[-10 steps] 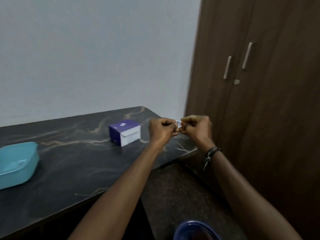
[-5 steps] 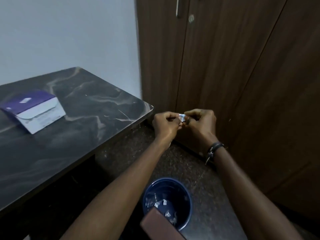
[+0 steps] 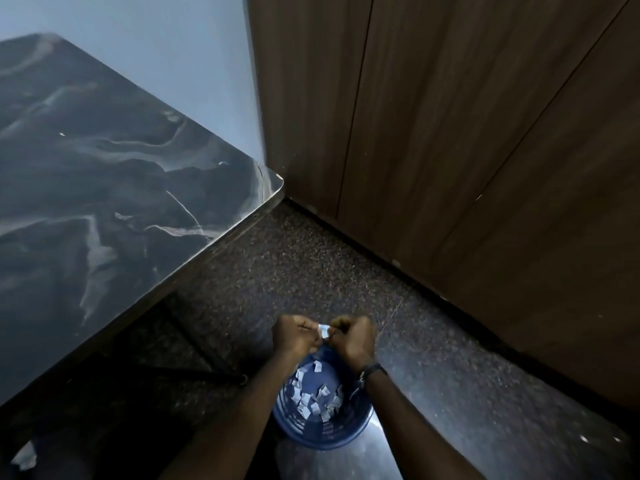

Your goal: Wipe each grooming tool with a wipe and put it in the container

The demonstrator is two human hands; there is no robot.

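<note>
My left hand (image 3: 296, 336) and my right hand (image 3: 353, 336) are held close together above a blue waste bin (image 3: 360, 433) on the floor. Between their curled fingertips they pinch a small white wipe packet (image 3: 324, 330). The bin holds several small white scraps of paper (image 3: 313, 398). No grooming tool and no container are in view. A dark band (image 3: 372, 370) sits on my right wrist.
A dark marble-patterned table (image 3: 104, 202) fills the left, its rounded corner (image 3: 277, 181) near the wall. Brown wooden wardrobe doors (image 3: 450, 133) rise at the right. Speckled floor (image 3: 294, 271) lies between them. A pale scrap (image 3: 24, 457) lies at the bottom left.
My view has swung down and right, away from the table; the purple box and teal container have left the frame. My hands, still pinching the packet, have come over the blue bin.
</note>
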